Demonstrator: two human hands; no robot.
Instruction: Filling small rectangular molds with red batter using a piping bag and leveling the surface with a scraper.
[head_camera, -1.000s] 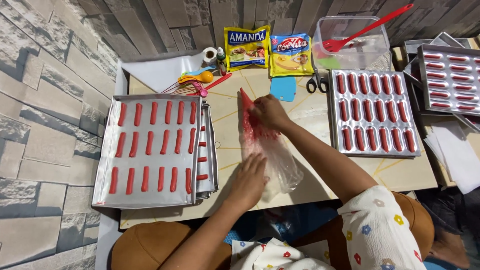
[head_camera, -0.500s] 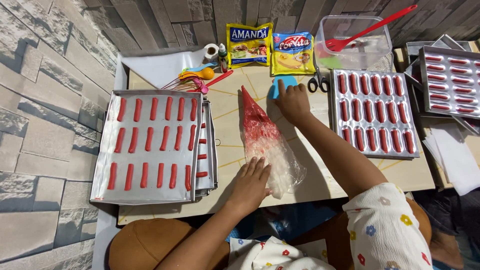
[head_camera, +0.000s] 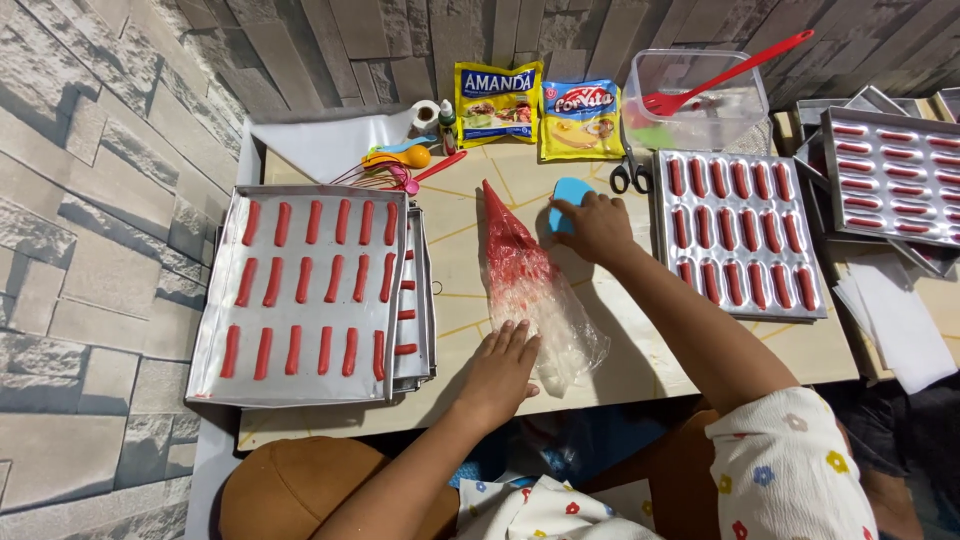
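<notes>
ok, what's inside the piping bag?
Red batter fills the tip half of the piping bag. The wide end is smeared, mostly see-through plastic. The left hand presses on that end, so what lies under the palm is hidden.

Blue scraper (head_camera: 570, 190), centre of frame, mostly covered by the right hand (head_camera: 598, 226); lower trays (head_camera: 422, 300) left of centre hidden under the top tray (head_camera: 300, 290), only edges showing; far tray (head_camera: 890, 175) cut off at the right edge; small items (head_camera: 440, 115) at upper centre too small to identify.
</notes>
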